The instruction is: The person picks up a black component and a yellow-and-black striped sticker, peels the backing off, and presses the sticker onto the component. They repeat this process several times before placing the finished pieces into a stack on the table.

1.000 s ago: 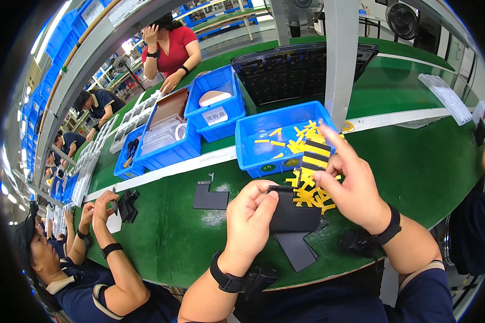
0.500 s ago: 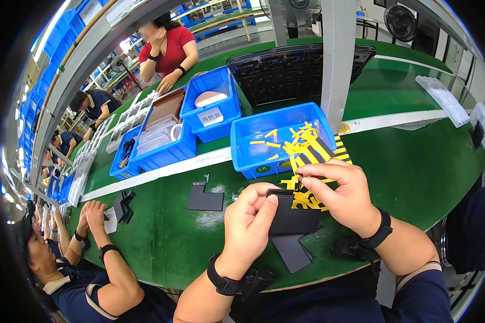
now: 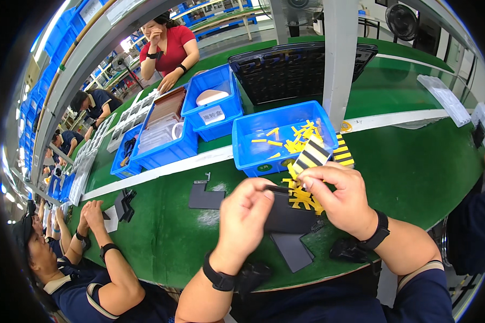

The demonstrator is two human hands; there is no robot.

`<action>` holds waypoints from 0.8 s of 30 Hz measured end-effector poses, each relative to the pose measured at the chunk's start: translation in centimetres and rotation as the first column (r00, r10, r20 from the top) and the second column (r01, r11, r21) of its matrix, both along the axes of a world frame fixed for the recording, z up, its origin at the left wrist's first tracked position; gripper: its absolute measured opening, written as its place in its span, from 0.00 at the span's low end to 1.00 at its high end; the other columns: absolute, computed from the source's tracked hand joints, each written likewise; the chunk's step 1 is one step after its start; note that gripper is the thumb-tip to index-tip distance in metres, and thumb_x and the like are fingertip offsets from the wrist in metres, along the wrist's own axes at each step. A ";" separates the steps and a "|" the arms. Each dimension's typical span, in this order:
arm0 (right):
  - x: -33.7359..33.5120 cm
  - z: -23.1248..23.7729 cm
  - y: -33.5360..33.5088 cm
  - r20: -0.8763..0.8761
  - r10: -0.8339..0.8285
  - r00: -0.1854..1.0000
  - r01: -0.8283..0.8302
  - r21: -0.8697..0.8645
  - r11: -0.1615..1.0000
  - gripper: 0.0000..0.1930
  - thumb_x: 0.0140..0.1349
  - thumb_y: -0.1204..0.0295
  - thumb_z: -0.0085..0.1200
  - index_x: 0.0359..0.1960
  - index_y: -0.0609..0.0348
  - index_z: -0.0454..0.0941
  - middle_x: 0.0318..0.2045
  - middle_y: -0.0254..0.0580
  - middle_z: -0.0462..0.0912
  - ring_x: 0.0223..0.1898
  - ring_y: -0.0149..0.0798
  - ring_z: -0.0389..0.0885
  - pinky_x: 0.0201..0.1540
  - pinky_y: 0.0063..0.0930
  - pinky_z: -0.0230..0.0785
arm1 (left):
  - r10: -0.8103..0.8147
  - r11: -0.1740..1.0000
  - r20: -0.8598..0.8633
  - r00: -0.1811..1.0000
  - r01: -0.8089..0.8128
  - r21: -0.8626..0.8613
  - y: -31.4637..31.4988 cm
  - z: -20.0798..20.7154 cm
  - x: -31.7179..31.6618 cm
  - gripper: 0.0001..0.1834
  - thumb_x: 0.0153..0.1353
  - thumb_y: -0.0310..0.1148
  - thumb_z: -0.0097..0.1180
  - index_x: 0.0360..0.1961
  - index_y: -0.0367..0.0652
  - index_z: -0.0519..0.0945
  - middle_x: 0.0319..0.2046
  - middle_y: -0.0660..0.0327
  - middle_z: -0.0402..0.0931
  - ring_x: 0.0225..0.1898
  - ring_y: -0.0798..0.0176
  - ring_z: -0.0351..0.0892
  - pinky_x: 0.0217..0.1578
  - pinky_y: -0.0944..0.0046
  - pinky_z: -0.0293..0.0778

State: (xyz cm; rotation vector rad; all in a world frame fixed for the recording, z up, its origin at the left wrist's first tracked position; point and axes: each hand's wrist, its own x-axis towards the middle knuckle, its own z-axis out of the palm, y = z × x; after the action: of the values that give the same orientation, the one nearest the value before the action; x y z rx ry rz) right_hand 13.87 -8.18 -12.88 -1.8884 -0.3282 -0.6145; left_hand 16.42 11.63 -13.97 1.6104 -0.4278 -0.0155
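One panel (image 3: pixel 291 218) is flat and black, one card (image 3: pixel 311 155) black-and-cream striped.

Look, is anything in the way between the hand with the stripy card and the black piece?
Nothing that I can see. The right hand holds the striped card near the black piece in the left hand; the yellow bits lie on the table below, not between.

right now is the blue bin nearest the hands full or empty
Neither: the blue bin is partly filled. Yellow pieces cover part of its bottom, leaving bare blue at its left.
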 end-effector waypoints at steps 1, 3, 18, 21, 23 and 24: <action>0.1 0.0 -0.1 -0.029 -0.008 1.000 0.008 0.005 1.000 0.08 0.59 0.78 0.57 0.39 0.62 0.84 0.29 0.44 0.83 0.29 0.36 0.82 0.33 0.28 0.72 | 0.089 0.996 0.029 0.996 -0.090 0.027 0.7 -0.1 1.0 0.06 0.63 0.27 0.55 0.40 0.36 0.79 0.24 0.71 0.75 0.28 0.79 0.69 0.30 0.74 0.68; 0.2 0.1 -0.3 -0.086 -0.019 0.996 0.023 0.036 0.999 0.12 0.59 0.80 0.56 0.46 0.61 0.82 0.29 0.43 0.83 0.30 0.34 0.81 0.34 0.27 0.72 | 0.204 0.976 0.036 0.978 -0.206 0.069 3.4 0.2 3.4 0.06 0.62 0.26 0.53 0.38 0.36 0.80 0.25 0.70 0.74 0.28 0.77 0.69 0.30 0.72 0.68; -0.9 0.4 0.7 -0.235 0.202 0.951 -0.178 0.119 0.977 0.36 0.58 0.84 0.54 0.69 0.60 0.58 0.35 0.42 0.84 0.39 0.30 0.84 0.53 0.25 0.68 | -0.118 0.935 0.403 0.908 -0.035 0.353 0.3 1.4 1.4 0.18 0.55 0.19 0.59 0.49 0.38 0.78 0.32 0.61 0.78 0.32 0.69 0.78 0.34 0.69 0.75; -0.5 0.1 0.8 -0.214 0.199 0.956 -0.163 0.177 0.971 0.31 0.58 0.84 0.55 0.66 0.61 0.63 0.39 0.43 0.84 0.42 0.32 0.83 0.54 0.26 0.69 | -0.114 0.974 0.249 0.962 0.059 0.219 -0.7 1.6 0.8 0.19 0.56 0.18 0.58 0.50 0.38 0.76 0.31 0.62 0.77 0.30 0.72 0.76 0.32 0.71 0.74; 0.0 -0.3 0.8 -0.177 0.211 0.961 -0.157 0.279 0.947 0.26 0.59 0.84 0.56 0.61 0.62 0.69 0.41 0.42 0.84 0.44 0.33 0.82 0.54 0.26 0.70 | -0.235 0.971 -0.022 0.972 0.233 -0.054 -0.7 1.3 0.5 0.17 0.58 0.20 0.58 0.49 0.36 0.76 0.33 0.63 0.78 0.33 0.72 0.77 0.36 0.71 0.74; 0.2 -0.5 0.6 -0.195 0.202 0.960 -0.137 0.303 0.943 0.17 0.59 0.84 0.58 0.50 0.65 0.76 0.40 0.39 0.83 0.45 0.32 0.81 0.51 0.26 0.72 | -0.311 0.939 -0.144 0.939 0.280 -0.201 -0.7 1.1 0.5 0.15 0.59 0.21 0.58 0.49 0.36 0.76 0.34 0.64 0.78 0.34 0.72 0.78 0.38 0.71 0.74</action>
State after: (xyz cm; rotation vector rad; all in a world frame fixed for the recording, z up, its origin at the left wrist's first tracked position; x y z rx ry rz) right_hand 14.02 -7.56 -13.39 -1.6091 -0.2380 -0.3086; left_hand 16.87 10.97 -12.84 1.3441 -0.5178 -0.3371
